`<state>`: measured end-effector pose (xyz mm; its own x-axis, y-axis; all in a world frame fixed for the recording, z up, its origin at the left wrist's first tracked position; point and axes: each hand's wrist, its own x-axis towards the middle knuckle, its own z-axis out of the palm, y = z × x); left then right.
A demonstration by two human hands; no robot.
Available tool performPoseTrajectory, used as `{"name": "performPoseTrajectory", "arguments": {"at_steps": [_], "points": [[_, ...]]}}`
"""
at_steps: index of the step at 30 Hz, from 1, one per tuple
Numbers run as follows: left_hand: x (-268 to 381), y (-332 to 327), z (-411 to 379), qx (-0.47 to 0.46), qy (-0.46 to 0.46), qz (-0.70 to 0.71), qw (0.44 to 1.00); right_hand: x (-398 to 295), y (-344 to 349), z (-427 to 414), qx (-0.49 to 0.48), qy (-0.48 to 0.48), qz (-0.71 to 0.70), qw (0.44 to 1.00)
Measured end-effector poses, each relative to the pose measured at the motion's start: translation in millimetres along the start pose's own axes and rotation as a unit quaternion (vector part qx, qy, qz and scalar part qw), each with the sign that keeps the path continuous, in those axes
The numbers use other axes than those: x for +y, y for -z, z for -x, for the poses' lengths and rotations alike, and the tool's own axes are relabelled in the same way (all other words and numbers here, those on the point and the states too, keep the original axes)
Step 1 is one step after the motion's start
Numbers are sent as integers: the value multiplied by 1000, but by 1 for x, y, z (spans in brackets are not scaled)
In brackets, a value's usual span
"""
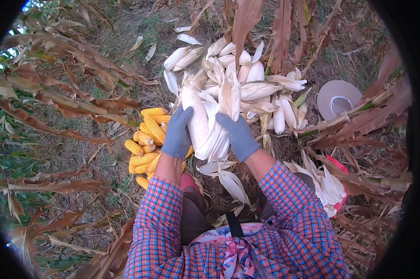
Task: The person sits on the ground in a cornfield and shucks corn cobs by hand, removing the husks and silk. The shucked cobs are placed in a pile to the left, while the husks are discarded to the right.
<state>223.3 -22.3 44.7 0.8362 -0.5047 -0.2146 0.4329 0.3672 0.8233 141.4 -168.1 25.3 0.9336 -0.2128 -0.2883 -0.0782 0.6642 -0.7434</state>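
Observation:
Both hands wear grey gloves with small grip dots. My left hand (pixel 178 134) grips the side of a large ear of corn (pixel 195 117) still covered in pale husk. Loose husk leaves (pixel 228 99) stand splayed beside that ear, and my right hand (pixel 238 136) holds them with its thumb across the front. Beyond both hands lies a heap of unhusked corn ears (pixel 257 91), dry and whitish. Husked yellow corn cobs (pixel 150 130) are piled on the ground next to my left hand and forearm, which partly cover the pile.
A brimmed hat (pixel 339 99) lies on the ground at right. Nearer me, a red container (pixel 339 164) holds husk leaves (pixel 327 188). Dry cornstalks (pixel 81 104) lean in from the left, and brown corn leaves (pixel 367 125) from the right. Loose husks (pixel 232 185) lie between my feet.

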Motion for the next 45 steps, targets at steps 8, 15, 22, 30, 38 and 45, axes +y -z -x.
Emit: {"name": "performPoseTrajectory", "arguments": {"at_steps": [8, 15, 22, 30, 38, 45], "points": [[-9, -7, -2, 29, -13, -42, 999, 5, 5, -6, -24, -26, -98, 995], [-3, 2, -4, -34, -13, 40, 999, 4, 4, -9, -7, 17, -34, 999], [-7, -18, 2, -48, -2, -57, 997, 24, 12, -15, 35, 77, 179, 980], [-5, -24, 11, -27, 16, -13, 999, 6, -4, 0, -35, -2, -42, 999], [-9, -19, 6, -16, 5, 22, 1000, 6, -4, -5, 3, 8, -55, 998], [-17, -13, -5, 22, -1, 54, 998, 9, -5, -9, 79, 70, -104, 989]]}}
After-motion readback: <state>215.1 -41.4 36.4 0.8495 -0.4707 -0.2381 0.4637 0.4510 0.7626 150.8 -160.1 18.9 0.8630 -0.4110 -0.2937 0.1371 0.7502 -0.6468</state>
